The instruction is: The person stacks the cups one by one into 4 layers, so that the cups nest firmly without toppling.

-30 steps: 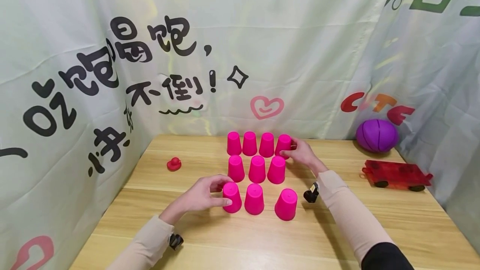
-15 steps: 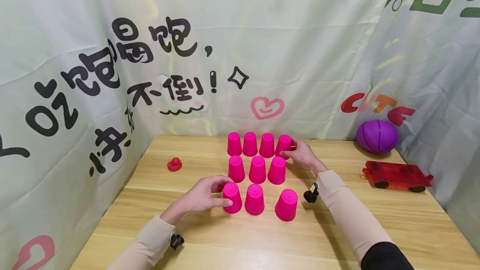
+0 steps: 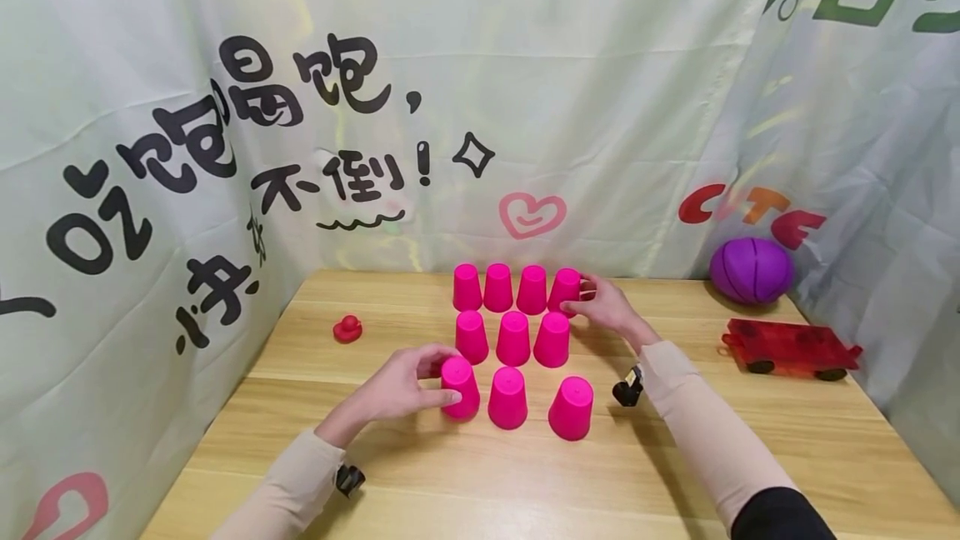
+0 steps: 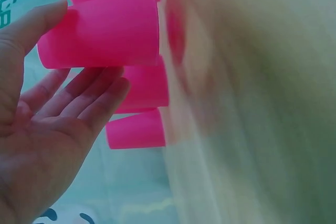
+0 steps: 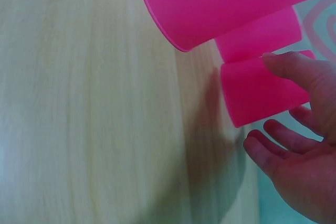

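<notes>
Bright pink cups stand upside down in rows on the wooden table (image 3: 645,473). My left hand (image 3: 397,386) holds the front row's left cup (image 3: 460,390) from its left side, thumb in front and fingers behind. In the left wrist view that cup (image 4: 105,30) has its rim a little off the table, with a pink reflection beside it. At the back row's right end, my right hand (image 3: 606,304) has its thumb and a finger around the last cup (image 3: 564,290). In the right wrist view the thumb lies on this cup (image 5: 262,90), while the other fingers hang loose beside it.
Two more front cups (image 3: 507,398) (image 3: 571,408) and a middle row of three (image 3: 513,338) stand between the hands. A small red duck (image 3: 347,328) sits at left. A purple ball (image 3: 752,271) and a red toy car base (image 3: 791,347) lie at right.
My left hand has shifted slightly up and left with the front left cup, which now sits a little farther from its neighbour. The right hand stays at the back cup.
</notes>
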`<state>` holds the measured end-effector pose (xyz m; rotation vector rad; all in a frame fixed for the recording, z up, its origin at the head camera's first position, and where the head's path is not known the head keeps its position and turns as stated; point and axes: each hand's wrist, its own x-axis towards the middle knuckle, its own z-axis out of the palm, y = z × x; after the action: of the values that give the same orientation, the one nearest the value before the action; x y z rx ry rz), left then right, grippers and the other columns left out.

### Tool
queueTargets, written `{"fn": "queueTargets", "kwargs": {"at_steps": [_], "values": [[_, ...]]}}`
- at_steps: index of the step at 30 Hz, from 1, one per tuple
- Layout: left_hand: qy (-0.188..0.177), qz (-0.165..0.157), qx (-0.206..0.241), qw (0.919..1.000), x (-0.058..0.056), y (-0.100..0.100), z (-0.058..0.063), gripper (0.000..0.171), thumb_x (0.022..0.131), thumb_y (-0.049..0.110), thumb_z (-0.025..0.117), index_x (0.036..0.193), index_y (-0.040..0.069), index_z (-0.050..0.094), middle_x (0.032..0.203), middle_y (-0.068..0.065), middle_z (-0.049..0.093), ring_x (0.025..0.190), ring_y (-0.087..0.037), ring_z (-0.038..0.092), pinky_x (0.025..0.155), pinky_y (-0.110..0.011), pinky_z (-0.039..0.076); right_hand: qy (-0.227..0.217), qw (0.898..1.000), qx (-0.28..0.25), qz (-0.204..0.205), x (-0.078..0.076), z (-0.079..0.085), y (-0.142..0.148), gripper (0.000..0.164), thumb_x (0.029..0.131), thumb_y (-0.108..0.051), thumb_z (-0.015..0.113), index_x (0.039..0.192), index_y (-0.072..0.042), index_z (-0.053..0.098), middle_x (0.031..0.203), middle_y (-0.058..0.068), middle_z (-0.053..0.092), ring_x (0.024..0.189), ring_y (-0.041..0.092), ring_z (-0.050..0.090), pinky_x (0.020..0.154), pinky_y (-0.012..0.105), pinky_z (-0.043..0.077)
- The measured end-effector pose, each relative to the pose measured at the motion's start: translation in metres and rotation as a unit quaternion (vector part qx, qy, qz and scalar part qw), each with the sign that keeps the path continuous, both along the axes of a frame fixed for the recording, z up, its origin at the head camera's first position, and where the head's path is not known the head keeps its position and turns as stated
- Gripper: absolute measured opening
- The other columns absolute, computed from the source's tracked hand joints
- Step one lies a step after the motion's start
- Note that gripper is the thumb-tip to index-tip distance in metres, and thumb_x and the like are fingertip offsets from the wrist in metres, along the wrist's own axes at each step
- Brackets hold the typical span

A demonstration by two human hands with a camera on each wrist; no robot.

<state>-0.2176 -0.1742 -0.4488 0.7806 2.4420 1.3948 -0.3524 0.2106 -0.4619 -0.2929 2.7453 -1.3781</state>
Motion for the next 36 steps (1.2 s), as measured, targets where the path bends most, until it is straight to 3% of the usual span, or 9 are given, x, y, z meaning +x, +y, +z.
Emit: {"fn": "queueTargets", "kwargs": {"at_steps": [6, 13, 18, 22, 25, 32, 36], "values": [[0.035, 0.001, 0.007, 0.9993, -0.001, 0.001, 0.016, 0.054, 0.09, 0.026, 0.086, 0.136, 0.013, 0.063, 0.127, 0.0, 0.072, 0.118, -0.02, 0.072, 0.106, -0.04, 0.058, 0.036, 0.999, 0.02, -0.016, 0.018, 0.016, 0.011, 0.071, 0.097, -0.028, 0.075, 0.154, 0.002, 0.045, 0.149, 0.034, 0.053, 0.133, 0.052, 0.056, 0.111, 0.061, 0.051], [0.069, -0.001, 0.03, 0.9972, -0.01, 0.012, 0.05, 0.051, 0.091, 0.023, 0.084, 0.137, 0.013, 0.062, 0.125, -0.002, 0.072, 0.113, -0.021, 0.072, 0.102, -0.041, 0.06, 0.093, 0.995, 0.019, -0.011, 0.047, 0.031, 0.021, 0.061, 0.1, -0.029, 0.074, 0.148, 0.002, 0.053, 0.147, 0.03, 0.058, 0.133, 0.049, 0.058, 0.11, 0.062, 0.051], [0.093, 0.023, 0.036, 0.9947, -0.029, 0.021, 0.069, 0.049, 0.091, 0.019, 0.084, 0.135, 0.012, 0.063, 0.124, -0.005, 0.072, 0.111, -0.023, 0.073, 0.099, -0.04, 0.061, 0.101, 0.995, 0.005, -0.003, 0.071, 0.037, 0.022, 0.057, 0.099, -0.027, 0.075, 0.144, 0.002, 0.057, 0.144, 0.027, 0.062, 0.133, 0.045, 0.06, 0.108, 0.061, 0.052], [0.09, 0.056, 0.031, 0.9938, -0.045, 0.027, 0.078, 0.054, 0.091, 0.02, 0.084, 0.139, 0.011, 0.061, 0.128, -0.008, 0.07, 0.113, -0.027, 0.073, 0.095, -0.04, 0.063, 0.101, 0.995, -0.006, 0.004, 0.093, 0.04, 0.021, 0.055, 0.099, -0.03, 0.075, 0.143, 0.0, 0.059, 0.139, 0.024, 0.066, 0.129, 0.042, 0.064, 0.106, 0.06, 0.054], [0.092, 0.077, 0.028, 0.9924, -0.059, 0.03, 0.082, 0.056, 0.092, 0.023, 0.083, 0.142, 0.011, 0.06, 0.128, -0.008, 0.071, 0.111, -0.028, 0.073, 0.09, -0.038, 0.064, 0.099, 0.995, -0.004, 0.008, 0.109, 0.04, 0.02, 0.054, 0.099, -0.031, 0.075, 0.142, -0.002, 0.06, 0.136, 0.021, 0.068, 0.125, 0.038, 0.067, 0.105, 0.056, 0.056], [0.109, 0.111, 0.041, 0.987, -0.09, 0.038, 0.084, 0.054, 0.092, 0.024, 0.082, 0.14, 0.01, 0.062, 0.122, -0.012, 0.074, 0.108, -0.031, 0.074, 0.087, -0.041, 0.064, 0.102, 0.994, -0.025, 0.038, 0.14, 0.039, 0.015, 0.047, 0.098, -0.026, 0.076, 0.138, -0.005, 0.064, 0.131, 0.014, 0.072, 0.116, 0.028, 0.073, 0.098, 0.03, 0.059], [0.097, 0.138, 0.045, 0.9847, -0.102, 0.043, 0.084, 0.054, 0.093, 0.024, 0.082, 0.14, 0.009, 0.061, 0.123, -0.015, 0.075, 0.111, -0.034, 0.074, 0.093, -0.045, 0.063, 0.097, 0.993, -0.033, 0.059, 0.152, 0.034, 0.012, 0.047, 0.099, -0.027, 0.075, 0.139, -0.006, 0.064, 0.133, 0.012, 0.072, 0.114, 0.026, 0.073, 0.098, 0.032, 0.06]]}}
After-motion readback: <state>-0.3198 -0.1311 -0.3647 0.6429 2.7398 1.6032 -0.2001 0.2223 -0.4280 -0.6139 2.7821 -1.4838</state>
